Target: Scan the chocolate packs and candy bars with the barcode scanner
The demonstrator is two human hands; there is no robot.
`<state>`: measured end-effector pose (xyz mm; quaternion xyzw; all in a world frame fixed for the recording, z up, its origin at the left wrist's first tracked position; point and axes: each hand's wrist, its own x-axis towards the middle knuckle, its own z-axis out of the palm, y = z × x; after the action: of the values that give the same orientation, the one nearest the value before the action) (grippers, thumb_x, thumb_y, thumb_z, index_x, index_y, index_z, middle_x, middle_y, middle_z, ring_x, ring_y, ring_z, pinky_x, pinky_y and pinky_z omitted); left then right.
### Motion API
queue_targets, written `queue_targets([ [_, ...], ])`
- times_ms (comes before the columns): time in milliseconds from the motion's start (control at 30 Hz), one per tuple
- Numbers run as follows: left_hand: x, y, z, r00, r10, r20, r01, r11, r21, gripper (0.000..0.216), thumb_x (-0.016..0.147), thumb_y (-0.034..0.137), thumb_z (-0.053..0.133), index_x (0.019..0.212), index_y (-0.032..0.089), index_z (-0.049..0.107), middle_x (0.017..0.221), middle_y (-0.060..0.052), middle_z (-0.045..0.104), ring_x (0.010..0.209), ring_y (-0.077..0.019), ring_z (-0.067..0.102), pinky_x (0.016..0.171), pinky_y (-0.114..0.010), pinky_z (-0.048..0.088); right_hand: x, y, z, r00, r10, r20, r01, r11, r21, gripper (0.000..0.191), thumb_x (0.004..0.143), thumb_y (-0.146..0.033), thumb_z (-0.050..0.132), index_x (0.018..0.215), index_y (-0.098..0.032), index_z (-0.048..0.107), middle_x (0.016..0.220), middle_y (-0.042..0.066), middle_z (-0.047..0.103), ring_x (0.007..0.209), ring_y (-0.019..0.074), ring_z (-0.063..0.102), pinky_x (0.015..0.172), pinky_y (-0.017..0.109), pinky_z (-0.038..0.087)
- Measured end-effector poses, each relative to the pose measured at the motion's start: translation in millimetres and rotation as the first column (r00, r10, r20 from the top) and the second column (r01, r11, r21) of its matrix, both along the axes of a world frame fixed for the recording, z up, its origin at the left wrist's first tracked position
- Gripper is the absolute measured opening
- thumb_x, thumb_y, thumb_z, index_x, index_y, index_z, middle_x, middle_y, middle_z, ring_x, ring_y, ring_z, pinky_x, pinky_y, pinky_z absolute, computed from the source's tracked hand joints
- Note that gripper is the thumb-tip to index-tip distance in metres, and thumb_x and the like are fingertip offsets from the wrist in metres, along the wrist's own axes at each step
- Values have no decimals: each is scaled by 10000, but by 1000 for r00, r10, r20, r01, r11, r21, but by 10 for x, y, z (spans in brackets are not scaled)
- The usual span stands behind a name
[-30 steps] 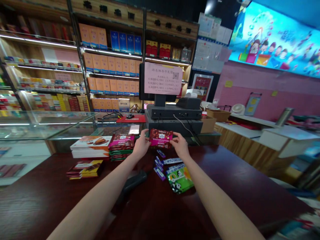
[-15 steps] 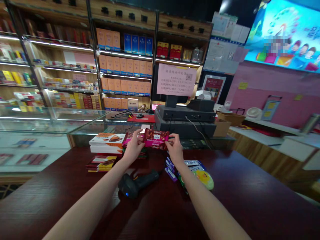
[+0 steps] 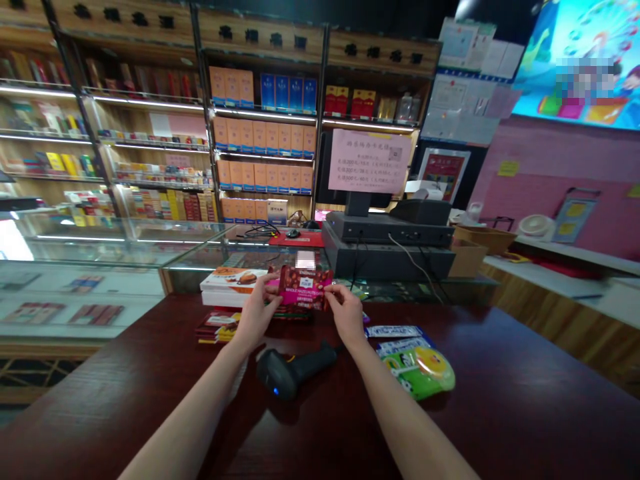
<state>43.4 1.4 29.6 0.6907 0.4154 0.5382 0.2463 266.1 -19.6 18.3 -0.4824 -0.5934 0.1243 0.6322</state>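
Observation:
I hold a pink and brown chocolate bar (image 3: 303,289) between both hands, above the dark wooden counter (image 3: 500,400). My left hand (image 3: 259,311) pinches its left edge and my right hand (image 3: 343,311) pinches its right edge. The bar hovers just over a stack of similar bars (image 3: 295,316). A black barcode scanner (image 3: 293,370) lies on the counter below my hands, between my forearms.
White biscuit boxes (image 3: 227,287) and flat chocolate bars (image 3: 215,327) lie left of my hands. A green snack pouch (image 3: 417,370) and small blue-white packets (image 3: 393,331) lie to the right. A cash register with a monitor (image 3: 387,233) stands behind, next to glass display cases (image 3: 100,253).
My hands have carried the chocolate bar left and slightly down, over the stack. The view has swung left, so the scanner shows fully.

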Motion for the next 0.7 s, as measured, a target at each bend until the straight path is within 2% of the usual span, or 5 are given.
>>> queue_targets([
  [167,-107,-6,-102,999,13,-44,-14,1000,-14,396,823,325,586,1201,217,634,897,-19,723,814,-176,684,817,-319,502,12,-39,-91,986,130,108,-136,990,47,271,890,-251,585,1111,-239,741,1134,69,726,1081,228,668,981,375,515],
  [367,-207,-29,-174,998,47,-35,-48,998,-41,486,853,370,594,1316,229,629,917,-16,747,830,-174,687,796,-298,513,37,-85,-194,926,219,308,-240,970,31,614,877,-134,567,1455,-334,512,1429,49,561,1341,213,517,1141,404,423],
  [500,-235,-53,-179,998,55,-29,-56,997,-46,531,855,386,592,1354,205,610,916,-28,759,866,-188,689,841,-321,522,68,-104,-226,886,175,429,-217,975,50,723,878,-103,566,1528,-366,390,1482,49,514,1387,236,463,1171,462,385],
  [700,-213,-89,-176,998,31,-51,-33,999,-38,530,864,405,579,1351,199,617,1062,-60,766,984,-217,697,952,-375,511,112,-141,-230,855,45,517,-161,970,183,677,940,-155,557,1549,-362,348,1424,85,561,1310,266,526,1105,487,451],
])
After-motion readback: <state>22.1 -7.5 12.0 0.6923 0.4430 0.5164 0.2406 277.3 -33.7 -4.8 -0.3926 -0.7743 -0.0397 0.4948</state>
